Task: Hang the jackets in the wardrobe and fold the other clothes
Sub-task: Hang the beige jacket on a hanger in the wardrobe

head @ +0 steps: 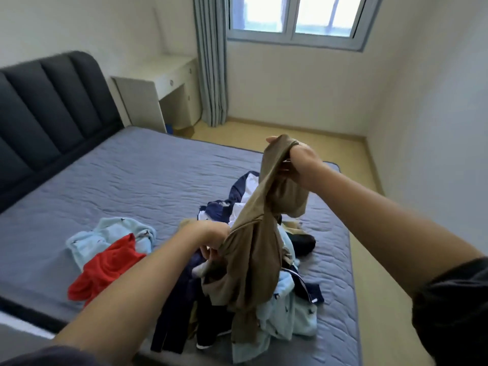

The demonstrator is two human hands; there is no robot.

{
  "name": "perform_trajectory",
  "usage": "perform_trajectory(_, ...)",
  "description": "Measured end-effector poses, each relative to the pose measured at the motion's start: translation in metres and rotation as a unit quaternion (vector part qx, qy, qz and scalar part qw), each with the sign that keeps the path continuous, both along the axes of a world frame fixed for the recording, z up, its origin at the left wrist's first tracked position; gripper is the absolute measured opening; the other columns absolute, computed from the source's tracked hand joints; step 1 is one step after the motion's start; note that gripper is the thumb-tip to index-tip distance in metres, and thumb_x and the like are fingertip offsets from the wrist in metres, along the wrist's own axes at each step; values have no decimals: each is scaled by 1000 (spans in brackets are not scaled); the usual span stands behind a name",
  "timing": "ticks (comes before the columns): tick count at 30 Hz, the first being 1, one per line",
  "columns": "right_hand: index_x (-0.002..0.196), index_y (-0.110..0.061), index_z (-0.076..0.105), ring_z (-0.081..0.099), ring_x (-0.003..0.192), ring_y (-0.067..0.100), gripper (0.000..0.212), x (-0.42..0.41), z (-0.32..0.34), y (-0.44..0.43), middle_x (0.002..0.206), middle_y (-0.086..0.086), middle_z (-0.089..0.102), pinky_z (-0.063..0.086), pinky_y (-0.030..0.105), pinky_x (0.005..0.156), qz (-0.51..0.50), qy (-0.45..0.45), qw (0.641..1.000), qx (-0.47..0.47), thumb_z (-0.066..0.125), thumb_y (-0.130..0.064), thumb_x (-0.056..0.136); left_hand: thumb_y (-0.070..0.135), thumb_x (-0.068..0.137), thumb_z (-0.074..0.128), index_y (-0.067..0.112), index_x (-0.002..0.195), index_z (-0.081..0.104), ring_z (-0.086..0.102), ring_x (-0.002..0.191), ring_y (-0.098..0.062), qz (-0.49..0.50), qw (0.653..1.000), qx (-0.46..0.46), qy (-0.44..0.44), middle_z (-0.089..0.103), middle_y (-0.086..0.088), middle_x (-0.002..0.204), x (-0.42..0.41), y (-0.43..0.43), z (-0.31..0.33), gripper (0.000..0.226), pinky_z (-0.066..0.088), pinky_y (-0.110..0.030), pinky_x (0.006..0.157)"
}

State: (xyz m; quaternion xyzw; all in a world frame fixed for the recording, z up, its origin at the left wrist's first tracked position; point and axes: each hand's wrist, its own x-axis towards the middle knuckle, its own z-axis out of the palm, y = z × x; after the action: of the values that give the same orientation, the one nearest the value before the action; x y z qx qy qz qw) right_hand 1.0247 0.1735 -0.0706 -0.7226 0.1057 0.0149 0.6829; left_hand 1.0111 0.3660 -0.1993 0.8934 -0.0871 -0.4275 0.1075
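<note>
A brown garment point(253, 249) is held up over the near right part of the bed point(132, 186), above a heap of clothes point(287, 313). Its long axis runs on a slant, from upper right down toward lower left, and below the lower grip the loose cloth hangs straight down onto the heap. The right hand point(299, 165) is raised and grasps the upper end, fingers curled round bunched fabric, with a fold drooping beneath the wrist. The left hand point(211, 239) is lower and nearer, pinching the cloth at its left edge. The heap under it mixes dark navy, white and pale blue pieces. The pale blue cloth carries small dark printed marks, too small to make out. A navy and white garment point(243, 191) lies at the far side of the heap, and a black item point(303, 243) sits at its right. To the left, apart from the heap, a red garment point(105, 268) lies partly over a light blue garment point(111, 233) on the grey quilted cover. A dark padded headboard point(52, 101) stands at the left. Beyond it are a white desk point(158, 85), a grey curtain point(211, 62) and a window point(295, 17) above a pale floor point(303, 138).
</note>
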Motion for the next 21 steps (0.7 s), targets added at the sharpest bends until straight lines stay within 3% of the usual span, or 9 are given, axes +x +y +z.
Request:
perform_trajectory(2,100,-12,70,63,91,27,45,-12,25,2,100,15,68,53,37,87,29,-22,989,142,25,-10,96,19,85,55,8,101,57,64,86,-27,11,995,-26,-92,63,-15,100,1,-7,15,19,56,-35,66)
perform_trajectory(4,94,-8,66,66,90,26,43,-22,49,-3,97,15,70,54,36,87,76,-47,969,230,24,-12,98,36,87,62,11,120,50,55,111,-31,46,970,-64,-230,56,-11,125,4,-13,38,44,48,-39,87)
perform_trajectory(6,90,-6,64,68,87,26,42,-32,72,-13,92,15,71,56,33,76,118,-72,956,258,24,-15,99,44,83,68,13,146,24,39,131,-32,151,926,-140,-317,35,-12,146,6,-18,66,83,37,-41,102)
perform_trajectory(8,84,-6,66,69,84,26,45,-41,91,-25,89,14,72,56,30,71,150,-110,949,256,25,-19,100,45,79,72,17,151,7,31,137,-32,181,885,-230,-362,25,-14,152,9,-25,94,101,32,-41,107)
perform_trajectory(10,75,-7,71,69,81,24,53,-50,110,-39,85,13,72,57,29,71,167,-150,940,257,27,-24,100,39,79,74,17,147,22,41,130,-29,168,879,-306,-326,40,-9,144,8,-36,116,88,39,-34,99)
perform_trajectory(12,71,-7,72,68,77,21,57,-59,128,-51,80,11,71,56,28,73,189,-195,928,254,27,-27,99,26,85,70,16,118,55,60,102,-20,157,877,-380,-247,63,-1,109,0,-50,131,37,47,-19,75)
perform_trajectory(14,74,-5,70,67,76,21,55,-67,146,-63,78,11,70,55,28,75,169,-232,928,239,27,-29,100,16,90,62,18,89,61,61,83,-14,175,840,-460,-228,64,1,86,-7,-61,141,3,48,-14,62)
perform_trajectory(17,86,-5,67,66,81,23,50,-65,160,-89,82,10,69,54,30,74,50,-230,961,141,27,-31,102,13,93,54,16,83,61,58,86,-20,231,777,-487,-325,64,-5,85,-1,-61,151,12,48,-23,69)
perform_trajectory(21,100,-16,56,54,72,20,37,-68,161,-110,83,2,54,44,26,57,-101,-118,981,-119,24,-34,104,28,94,52,14,73,53,52,79,-24,191,784,-323,-494,57,-7,75,1,-42,183,26,36,-31,63)
